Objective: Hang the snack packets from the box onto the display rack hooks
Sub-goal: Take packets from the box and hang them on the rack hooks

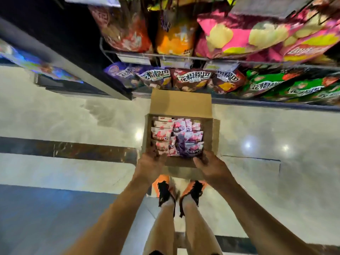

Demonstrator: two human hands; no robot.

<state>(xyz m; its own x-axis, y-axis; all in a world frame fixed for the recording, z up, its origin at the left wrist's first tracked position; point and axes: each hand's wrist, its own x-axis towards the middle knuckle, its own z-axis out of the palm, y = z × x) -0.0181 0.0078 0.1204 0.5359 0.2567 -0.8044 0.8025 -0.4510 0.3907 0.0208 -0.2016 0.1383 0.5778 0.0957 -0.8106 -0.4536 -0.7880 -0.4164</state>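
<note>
- A plain brown cardboard box (pixel 181 102), rectangular and matte, is sitting low in front of the person's feet, its far flap standing open toward the display rack (pixel 165 55).
- The snack packets (pixel 176 137) are lying stacked inside the box: small, glossy, pillow-shaped pouches, pink-and-white on the left and purple on the right.
- The left hand (pixel 150 163) is gripping the box's near left corner, fingers curled over the rim; blur is hiding how each finger lies.
- The right hand (pixel 209 165) is gripping the near right corner in the same way, fingers hooked over the edge.
- Shiny, crinkled maroon bags (pixel 191 79) are hanging in a row on the rack just beyond the box, with purple ones to their left and green bags (pixel 276 83) to the right.
- Large puffy pink bags (pixel 239 34) printed with pale crisp shapes are filling the tier above, behind a thin wire rail.
- The floor (pixel 73 111) is gleaming like polished pale stone, with a dark band crossing it on the left.
- The maroon bags are showing bold white characters reading 花椒锅巴; the green ones are carrying similar lettering, partly cut off.
- Small pale price labels (pixel 134 58) are clipped to the rail, their print unreadable.
- The writing on the packets in the box is too blurred to read.
</note>
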